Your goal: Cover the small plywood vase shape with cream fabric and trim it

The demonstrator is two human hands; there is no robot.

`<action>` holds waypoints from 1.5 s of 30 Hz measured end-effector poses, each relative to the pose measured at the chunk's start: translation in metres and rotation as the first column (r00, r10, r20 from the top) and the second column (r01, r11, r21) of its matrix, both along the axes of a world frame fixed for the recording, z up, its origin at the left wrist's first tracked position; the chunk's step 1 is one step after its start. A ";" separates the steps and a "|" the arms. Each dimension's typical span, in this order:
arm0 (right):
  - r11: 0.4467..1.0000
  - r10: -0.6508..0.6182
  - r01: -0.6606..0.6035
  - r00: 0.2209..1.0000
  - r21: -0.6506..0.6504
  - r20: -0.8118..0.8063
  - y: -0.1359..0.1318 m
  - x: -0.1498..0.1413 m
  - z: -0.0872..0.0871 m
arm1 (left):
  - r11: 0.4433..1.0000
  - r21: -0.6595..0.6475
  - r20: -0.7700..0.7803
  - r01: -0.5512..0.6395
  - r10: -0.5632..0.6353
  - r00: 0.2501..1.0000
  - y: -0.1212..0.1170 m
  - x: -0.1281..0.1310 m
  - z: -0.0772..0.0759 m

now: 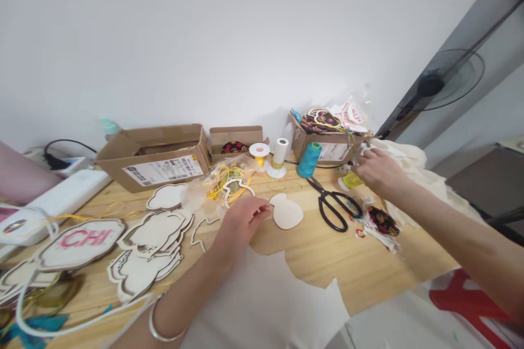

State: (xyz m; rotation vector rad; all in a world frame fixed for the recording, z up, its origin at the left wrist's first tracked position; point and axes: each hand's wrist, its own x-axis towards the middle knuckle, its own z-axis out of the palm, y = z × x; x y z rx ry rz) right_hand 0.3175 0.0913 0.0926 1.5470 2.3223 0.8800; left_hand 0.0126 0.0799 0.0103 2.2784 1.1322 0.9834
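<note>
Left hand (244,219), center of frame: fingers curled, nearly closed, tips at left edge of white cutout (288,213); cannot tell if gripping. Right hand (377,170), right of center: fingers bent, just above yellow spool (351,180); hold unclear. Black scissors (329,194), teal thread cone (310,160) between hands. Cardboard box (158,155) left of center.

Single head-worn view from above the table's near edge, facing forward and down.
</note>
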 end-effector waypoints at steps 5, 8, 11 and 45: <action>0.992 -0.038 0.051 0.994 -0.116 0.106 0.016 -0.020 -0.009 | 0.998 0.020 -0.053 -0.055 0.056 0.997 0.000 -0.004 -0.002; 0.990 -0.022 0.036 0.994 -0.134 0.111 0.022 -0.020 -0.015 | 0.995 0.028 -0.051 -0.100 0.101 0.994 0.001 -0.004 -0.005; 0.990 0.000 0.014 0.994 -0.138 0.105 0.024 -0.017 -0.018 | 0.988 0.039 0.033 -0.152 0.150 0.988 0.002 -0.003 -0.006; 0.822 -0.454 -0.302 0.165 -0.483 -0.876 -0.096 -0.125 -0.094 | 0.975 -0.215 -0.307 0.056 -0.122 0.944 -0.028 -0.040 0.027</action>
